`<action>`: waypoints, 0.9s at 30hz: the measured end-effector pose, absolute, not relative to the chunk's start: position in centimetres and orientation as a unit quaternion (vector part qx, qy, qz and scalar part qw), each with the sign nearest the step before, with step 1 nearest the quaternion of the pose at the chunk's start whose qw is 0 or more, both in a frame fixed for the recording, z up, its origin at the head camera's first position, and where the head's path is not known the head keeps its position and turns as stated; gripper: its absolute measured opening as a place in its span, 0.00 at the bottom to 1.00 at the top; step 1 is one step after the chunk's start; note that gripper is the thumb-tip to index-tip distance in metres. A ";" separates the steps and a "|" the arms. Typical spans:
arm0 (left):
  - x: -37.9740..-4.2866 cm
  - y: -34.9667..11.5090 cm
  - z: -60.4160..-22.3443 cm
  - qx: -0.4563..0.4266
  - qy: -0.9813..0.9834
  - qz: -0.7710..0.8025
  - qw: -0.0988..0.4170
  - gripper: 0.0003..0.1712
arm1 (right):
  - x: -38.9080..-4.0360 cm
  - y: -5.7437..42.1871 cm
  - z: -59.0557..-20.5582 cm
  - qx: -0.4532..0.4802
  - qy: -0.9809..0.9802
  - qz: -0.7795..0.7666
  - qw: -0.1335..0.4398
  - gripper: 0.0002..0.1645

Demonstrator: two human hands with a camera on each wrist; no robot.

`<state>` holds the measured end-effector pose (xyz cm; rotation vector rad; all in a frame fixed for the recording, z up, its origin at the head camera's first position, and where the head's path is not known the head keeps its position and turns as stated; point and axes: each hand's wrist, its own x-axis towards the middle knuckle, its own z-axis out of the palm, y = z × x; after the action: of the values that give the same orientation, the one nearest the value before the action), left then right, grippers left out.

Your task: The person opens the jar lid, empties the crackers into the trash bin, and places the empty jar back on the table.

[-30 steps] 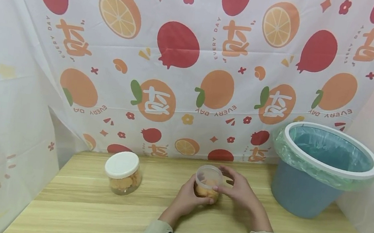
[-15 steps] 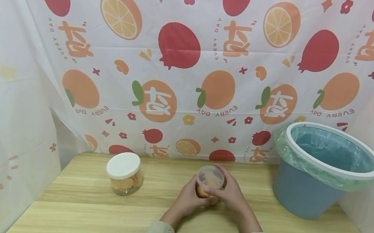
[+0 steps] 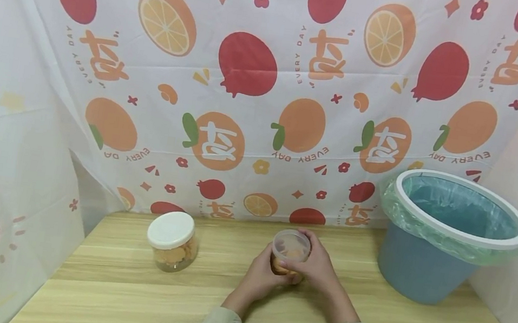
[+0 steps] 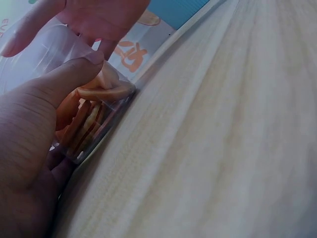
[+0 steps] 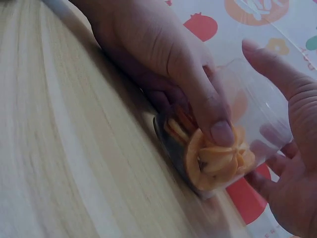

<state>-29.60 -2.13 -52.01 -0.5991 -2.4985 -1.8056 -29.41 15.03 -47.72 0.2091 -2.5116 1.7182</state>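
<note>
A small clear plastic jar (image 3: 290, 248) stands on the wooden table in front of the backdrop, with orange-brown cookies (image 5: 218, 161) in its lower part. My left hand (image 3: 259, 277) grips the jar low on its left side, and its thumb lies across the front wall. Around the upper part from the right curves my right hand (image 3: 318, 267), thumb in front and fingers behind. In the right wrist view its fingers (image 5: 277, 168) reach round the jar near the rim. The far side of the jar is hidden by the hands.
Left of the hands stands another clear jar (image 3: 173, 243) of cookies under a white lid (image 3: 170, 229). At the right is a blue bin (image 3: 416, 269) with a white rim and green liner bag. A fruit-printed cloth (image 3: 251, 144) hangs behind the table (image 3: 161, 307).
The right hand has moved left and drawn in around the jar's upper part, after its fingers stood more spread at the side. The left hand keeps its grip. The lidded jar stays put.
</note>
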 end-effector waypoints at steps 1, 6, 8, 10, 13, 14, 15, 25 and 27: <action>-29.6 -2.1 -52.0 -0.190 -0.795 -0.576 0.000 0.51 | -29.3 14.9 -47.6 0.065 -0.823 0.562 0.049 0.60; -29.7 -2.2 -52.1 -0.191 -0.793 -0.578 -0.005 0.50 | -29.1 14.0 -47.1 0.049 -0.836 0.543 0.065 0.62; -29.7 -2.3 -52.2 -0.193 -0.794 -0.577 -0.006 0.49 | -29.0 13.8 -47.0 0.047 -0.848 0.523 0.072 0.63; -29.7 -2.3 -52.2 -0.194 -0.796 -0.574 -0.005 0.49 | -29.0 13.7 -47.0 0.047 -0.856 0.508 0.076 0.64; -29.7 -2.3 -52.2 -0.197 -0.798 -0.570 -0.003 0.49 | -29.0 13.8 -47.1 0.054 -0.860 0.503 0.069 0.63; -29.7 -2.3 -52.1 -0.196 -0.798 -0.570 -0.004 0.50 | -29.0 13.9 -47.2 0.058 -0.856 0.510 0.062 0.63; -29.7 -2.3 -52.1 -0.196 -0.798 -0.570 -0.004 0.50 | -29.1 14.1 -47.2 0.063 -0.851 0.518 0.053 0.63; -29.5 -2.3 -52.0 -0.194 -0.797 -0.572 -0.003 0.53 | -29.0 16.1 -47.0 0.106 -0.837 0.537 -0.024 0.60; -29.5 -2.3 -52.0 -0.191 -0.798 -0.572 -0.003 0.53 | -29.0 16.5 -46.9 0.115 -0.838 0.533 -0.031 0.60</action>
<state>-29.54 -2.29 -51.99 -0.6008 -2.5113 -1.7992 -28.98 16.52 -46.86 0.3697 -2.6859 1.7070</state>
